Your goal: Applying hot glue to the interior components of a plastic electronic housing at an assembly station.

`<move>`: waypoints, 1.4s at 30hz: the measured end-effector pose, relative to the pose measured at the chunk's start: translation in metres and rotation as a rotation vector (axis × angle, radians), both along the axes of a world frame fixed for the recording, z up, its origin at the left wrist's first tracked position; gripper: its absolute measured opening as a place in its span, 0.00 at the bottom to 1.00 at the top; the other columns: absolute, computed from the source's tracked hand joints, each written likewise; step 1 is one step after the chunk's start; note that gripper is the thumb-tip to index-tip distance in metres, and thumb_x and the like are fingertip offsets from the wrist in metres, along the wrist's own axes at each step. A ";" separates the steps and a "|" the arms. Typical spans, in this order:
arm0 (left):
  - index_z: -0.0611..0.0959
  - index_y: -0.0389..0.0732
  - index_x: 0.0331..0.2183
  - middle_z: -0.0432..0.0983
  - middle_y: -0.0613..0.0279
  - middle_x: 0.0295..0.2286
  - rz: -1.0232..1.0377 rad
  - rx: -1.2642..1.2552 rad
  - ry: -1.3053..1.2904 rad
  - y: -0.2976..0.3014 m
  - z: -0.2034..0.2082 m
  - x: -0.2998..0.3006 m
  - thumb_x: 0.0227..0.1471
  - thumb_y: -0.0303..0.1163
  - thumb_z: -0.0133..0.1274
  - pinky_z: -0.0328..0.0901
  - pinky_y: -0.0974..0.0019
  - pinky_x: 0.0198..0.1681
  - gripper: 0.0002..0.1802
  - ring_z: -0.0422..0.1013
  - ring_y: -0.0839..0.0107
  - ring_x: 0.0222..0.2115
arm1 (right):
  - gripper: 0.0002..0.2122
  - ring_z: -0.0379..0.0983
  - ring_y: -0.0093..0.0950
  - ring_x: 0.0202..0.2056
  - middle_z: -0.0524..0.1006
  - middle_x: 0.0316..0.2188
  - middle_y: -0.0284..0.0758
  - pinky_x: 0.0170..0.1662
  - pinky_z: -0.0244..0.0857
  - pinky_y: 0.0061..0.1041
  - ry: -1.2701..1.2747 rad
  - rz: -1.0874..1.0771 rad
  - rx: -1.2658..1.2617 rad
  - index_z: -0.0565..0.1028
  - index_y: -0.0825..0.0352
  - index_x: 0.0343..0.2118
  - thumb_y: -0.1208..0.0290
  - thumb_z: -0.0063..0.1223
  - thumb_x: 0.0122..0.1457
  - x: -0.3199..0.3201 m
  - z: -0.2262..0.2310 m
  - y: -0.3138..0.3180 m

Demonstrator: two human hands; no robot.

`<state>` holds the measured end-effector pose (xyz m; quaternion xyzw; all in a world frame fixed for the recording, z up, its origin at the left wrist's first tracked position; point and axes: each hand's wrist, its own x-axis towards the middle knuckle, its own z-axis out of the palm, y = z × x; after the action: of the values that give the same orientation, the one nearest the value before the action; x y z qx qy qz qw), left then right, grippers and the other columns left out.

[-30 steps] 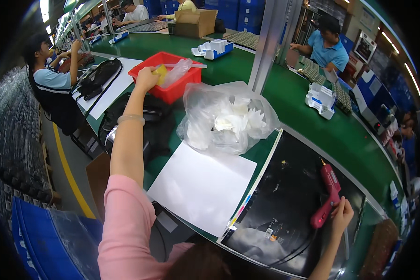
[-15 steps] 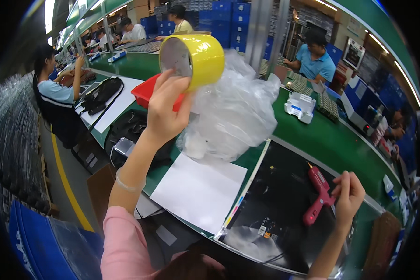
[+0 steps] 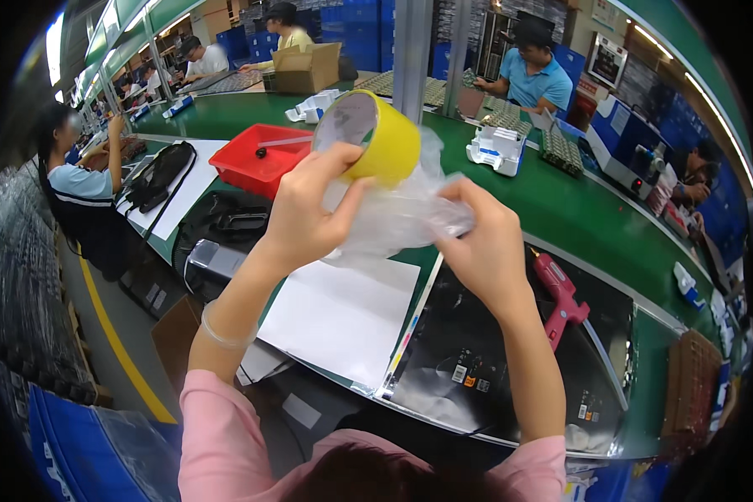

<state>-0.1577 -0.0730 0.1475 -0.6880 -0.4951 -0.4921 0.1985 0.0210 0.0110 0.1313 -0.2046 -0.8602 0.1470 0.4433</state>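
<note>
A wide roll of yellow tape (image 3: 391, 144) is held up at the middle of the view. My left hand (image 3: 308, 209) grips its lower left rim, the thumb showing below. Beneath and behind the roll hangs a crumpled clear plastic bag (image 3: 389, 219), smeared by motion. The bag's right part is pinched between thumb and fingers of my right hand (image 3: 492, 238). Whether the left fingers touch the bag too, I cannot tell. White paper (image 3: 339, 314) lies below the bag. A dark red glue gun (image 3: 559, 293) rests on a black sheet (image 3: 485, 356), right of my right hand.
A red bin (image 3: 255, 159) and a black bag (image 3: 163, 171) sit at the left. White plastic parts (image 3: 495, 151) and a cardboard box (image 3: 305, 69) are across the green bench (image 3: 552, 201). Co-workers sit along the far side and at the left. Metal posts (image 3: 407, 67) rise behind the tape.
My right hand has come up from beside the glue gun and taken hold of the plastic bag. The tape roll is lower and slightly right. The bag has been pulled narrower, and the view has shifted.
</note>
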 end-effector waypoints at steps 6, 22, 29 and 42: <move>0.64 0.34 0.38 0.74 0.51 0.27 0.028 -0.065 -0.164 -0.015 -0.003 -0.023 0.43 0.22 0.48 0.65 0.73 0.31 0.17 0.72 0.68 0.30 | 0.07 0.66 0.20 0.17 0.70 0.15 0.33 0.21 0.60 0.18 -0.014 -0.033 -0.387 0.69 0.71 0.22 0.75 0.52 0.39 0.027 -0.011 0.015; 0.64 0.33 0.43 0.72 0.62 0.20 -0.336 -0.329 -0.728 -0.092 -0.011 -0.021 0.41 0.18 0.44 0.57 0.83 0.26 0.22 0.66 0.84 0.23 | 0.19 0.65 0.28 0.39 0.68 0.38 0.40 0.35 0.64 0.23 0.600 0.462 -0.618 0.60 0.67 0.46 0.75 0.48 0.49 -0.096 0.030 0.042; 0.61 0.35 0.44 0.72 0.61 0.17 -0.246 -0.351 -0.673 -0.070 -0.040 -0.015 0.41 0.19 0.47 0.58 0.79 0.27 0.25 0.66 0.81 0.21 | 0.26 0.60 0.29 0.48 0.62 0.47 0.43 0.47 0.55 0.26 0.038 0.528 -0.359 0.53 0.62 0.53 0.66 0.47 0.51 -0.111 0.015 0.003; 0.55 0.36 0.46 0.72 0.55 0.21 -0.367 -0.464 -0.520 -0.061 -0.042 0.020 0.40 0.23 0.48 0.61 0.72 0.29 0.30 0.70 0.63 0.23 | 0.05 0.67 0.32 0.19 0.66 0.17 0.34 0.20 0.59 0.28 -0.305 0.253 0.218 0.67 0.64 0.22 0.70 0.47 0.47 -0.005 -0.013 -0.040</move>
<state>-0.1382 -0.1336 0.1058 -0.6440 -0.4959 -0.5521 -0.1858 0.0155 -0.0286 0.1187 -0.0660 -0.9469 0.0747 0.3057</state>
